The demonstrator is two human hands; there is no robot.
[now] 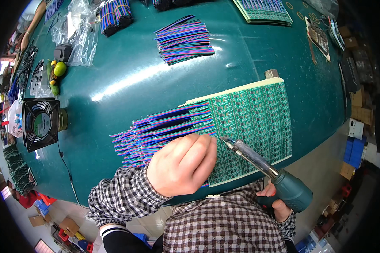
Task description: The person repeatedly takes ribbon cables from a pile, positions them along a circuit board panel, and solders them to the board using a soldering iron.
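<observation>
A large green circuit board panel (251,126) lies on the table in front of me, its far edge resting on a pale layer. Rows of flat striped wires (169,118), blue, pink and black, run leftward from its left part. My left hand (183,164) is closed over these wires, thumb and fingers pinched at a wire end on the board; the fingertips partly hide it. My right hand (278,204) grips the green handle of a soldering iron (293,192), palm partly hidden behind it. The iron's tip points left at the board, just right of my left fingertips.
A loose pile of striped wires (185,40) lies farther back. Bundled wires (116,16) and more circuit boards (264,12) sit at the far edge. On the left stand a black fan (41,124), a green round fruit (60,68) and a clear plastic bag (78,36). A metal block (271,74) touches the panel's far edge.
</observation>
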